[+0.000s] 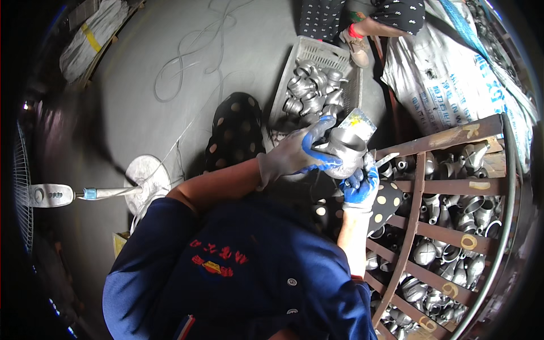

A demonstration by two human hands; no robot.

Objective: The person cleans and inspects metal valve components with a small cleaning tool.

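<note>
A hollow grey metal pipe fitting [344,148] with a wide round opening is held up in front of me. My left hand [297,152], in a grey glove with blue coating, is closed round its left side. My right hand [361,186], in a blue-coated glove, has its fingers curled against the fitting's lower right side. A thin pale tool [386,159] sticks out beside the right fingers, its kind unclear; the grip on it is partly hidden. Behind the fitting is a small card-like sheet with yellow marks [358,122].
A grey plastic crate [324,46] of metal fittings [313,90] stands ahead. At right, a rusty metal-barred bin [416,224] holds many more. White woven sacks [433,79] lie beyond it. Another person's shoe [357,50] is by the crate. A standing fan [51,195] and loose cable [180,62] are left.
</note>
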